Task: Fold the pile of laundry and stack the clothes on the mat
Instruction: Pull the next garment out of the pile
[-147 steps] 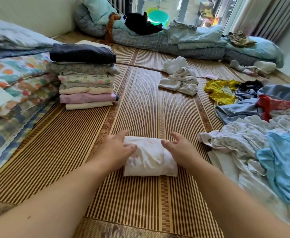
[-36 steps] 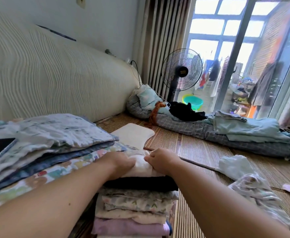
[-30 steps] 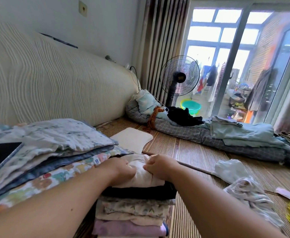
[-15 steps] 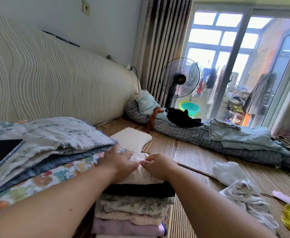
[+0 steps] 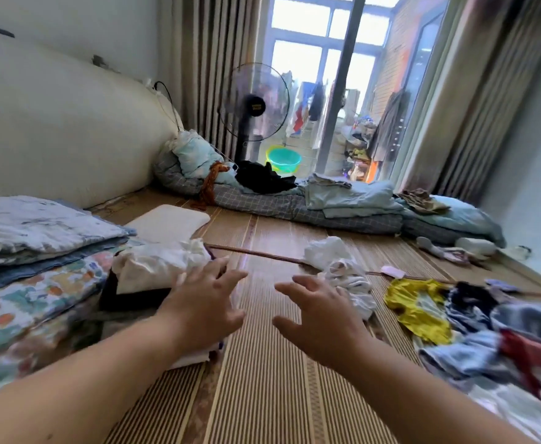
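Striped tan mat (image 5: 262, 395), white folded garment (image 5: 157, 267), yellow garment (image 5: 419, 309).

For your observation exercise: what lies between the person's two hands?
In the head view, only bare striped mat shows between the left hand and right hand.

A: We get bright daylight from the window (image 5: 320, 75), blown out at the glass.
B: We see motion blur on the laundry pile (image 5: 487, 331) at right, soft shadows, and wide-angle bending along the edges.
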{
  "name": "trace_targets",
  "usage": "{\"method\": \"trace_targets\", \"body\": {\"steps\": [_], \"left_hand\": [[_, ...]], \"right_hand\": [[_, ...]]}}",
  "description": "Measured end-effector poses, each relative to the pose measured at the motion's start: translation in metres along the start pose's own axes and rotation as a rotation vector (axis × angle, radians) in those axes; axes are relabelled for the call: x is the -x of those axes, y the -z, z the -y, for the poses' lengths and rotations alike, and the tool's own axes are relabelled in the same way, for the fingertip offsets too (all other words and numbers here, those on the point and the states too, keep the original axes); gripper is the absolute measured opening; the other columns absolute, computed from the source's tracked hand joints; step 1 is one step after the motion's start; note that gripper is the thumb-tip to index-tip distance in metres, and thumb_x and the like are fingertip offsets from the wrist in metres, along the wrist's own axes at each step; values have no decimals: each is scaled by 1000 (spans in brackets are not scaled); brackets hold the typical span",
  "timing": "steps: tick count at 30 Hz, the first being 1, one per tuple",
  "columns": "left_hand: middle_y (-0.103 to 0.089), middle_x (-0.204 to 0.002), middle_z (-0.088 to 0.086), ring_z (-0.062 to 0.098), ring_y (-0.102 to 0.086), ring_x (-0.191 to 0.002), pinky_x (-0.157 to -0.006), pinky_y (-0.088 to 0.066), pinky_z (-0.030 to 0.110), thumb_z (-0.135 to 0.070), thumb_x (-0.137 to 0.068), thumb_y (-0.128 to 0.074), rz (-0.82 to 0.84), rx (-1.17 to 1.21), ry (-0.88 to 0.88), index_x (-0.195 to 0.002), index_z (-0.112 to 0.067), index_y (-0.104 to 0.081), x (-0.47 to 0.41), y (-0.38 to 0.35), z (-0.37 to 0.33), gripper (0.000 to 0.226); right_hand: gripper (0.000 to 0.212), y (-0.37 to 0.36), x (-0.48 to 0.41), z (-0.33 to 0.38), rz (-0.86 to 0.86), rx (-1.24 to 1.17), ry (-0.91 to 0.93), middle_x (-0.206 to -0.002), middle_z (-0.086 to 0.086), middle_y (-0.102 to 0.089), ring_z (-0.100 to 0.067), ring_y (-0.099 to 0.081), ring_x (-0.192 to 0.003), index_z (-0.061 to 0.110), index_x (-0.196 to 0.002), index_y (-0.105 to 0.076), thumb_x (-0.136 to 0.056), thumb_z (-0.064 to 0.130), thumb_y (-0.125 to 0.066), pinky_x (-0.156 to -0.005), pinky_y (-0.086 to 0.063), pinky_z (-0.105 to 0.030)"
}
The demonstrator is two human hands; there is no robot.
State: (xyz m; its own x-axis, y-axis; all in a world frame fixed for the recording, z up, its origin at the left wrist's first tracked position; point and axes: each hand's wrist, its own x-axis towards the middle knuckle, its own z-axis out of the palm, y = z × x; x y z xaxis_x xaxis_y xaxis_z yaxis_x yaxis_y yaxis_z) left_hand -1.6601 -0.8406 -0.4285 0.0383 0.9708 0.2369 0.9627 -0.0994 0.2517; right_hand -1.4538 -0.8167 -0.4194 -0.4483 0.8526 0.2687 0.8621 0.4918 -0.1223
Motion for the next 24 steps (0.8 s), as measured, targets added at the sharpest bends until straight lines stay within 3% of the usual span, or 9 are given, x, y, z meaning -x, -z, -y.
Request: {"method": "trace_targets", "body": {"steps": [5, 10, 15, 18, 20, 22, 24], "left_hand": [[-17, -160, -5, 21, -16, -147, -118, -21, 51, -56, -84, -52, 128, 70, -247, -146, -45, -23, 58, -56, -132, 70], [-19, -159, -8, 18, -19, -146, -117, -18, 53, -54, -83, -50, 327, 17, -483, -145, -44, -24, 100, -117, -262, 68], [-23, -157, -13, 14, -23, -144, -118, -21, 42, -58, -78, -50, 442, 82, -483, -146, -43, -24, 111, -171, -333, 74], [-16, -161, -8, 15, -17, -147, -120, -19, 42, -63, -79, -52, 453, 60, -445, -152, -37, -14, 106, -199, -357, 86], [-17, -161, -8, 14, -20, -147, -119, -23, 41, -66, -79, -54, 450, 87, -391, -154, -33, -11, 97, -212, -370, 92], [-27, -157, -9, 17, -30, -142, -114, -31, 41, -66, -76, -56, 456, 105, -349, -153, -35, -14, 86, -223, -384, 93], [-38, -148, -5, 24, -38, -134, -107, -39, 41, -59, -76, -58, 453, 35, -350, -148, -43, -25, 76, -229, -395, 81]], "right_hand": [[56, 25, 142, -87, 153, 39, -259, -154, 8, -32, -17, -34, -139, 43, -140, -41, -87, 56, -55, -113, -23, -50], [52, 25, 265, -157, 115, -31, -594, -139, 12, -46, -14, -44, -129, 40, -132, -51, -83, 54, -55, -105, -36, -37], [68, 12, 327, -221, 120, -109, -830, -143, 5, -43, -18, -35, -133, 40, -141, -39, -78, 58, -60, -107, -30, -28], [82, 11, 333, -253, 190, -126, -912, -155, -6, -23, -29, -21, -142, 37, -147, -30, -76, 53, -67, -114, -22, -34], [87, 9, 336, -264, 206, -154, -971, -155, -11, -16, -36, -22, -140, 38, -149, -25, -75, 47, -69, -114, -25, -37], [86, 7, 341, -270, 206, -175, -1004, -149, -10, -25, -37, -31, -134, 36, -148, -26, -74, 45, -69, -109, -33, -38], [65, 5, 343, -272, 151, -152, -1010, -139, -7, -38, -34, -37, -126, 33, -137, -42, -77, 42, -66, -102, -38, -36]]}}
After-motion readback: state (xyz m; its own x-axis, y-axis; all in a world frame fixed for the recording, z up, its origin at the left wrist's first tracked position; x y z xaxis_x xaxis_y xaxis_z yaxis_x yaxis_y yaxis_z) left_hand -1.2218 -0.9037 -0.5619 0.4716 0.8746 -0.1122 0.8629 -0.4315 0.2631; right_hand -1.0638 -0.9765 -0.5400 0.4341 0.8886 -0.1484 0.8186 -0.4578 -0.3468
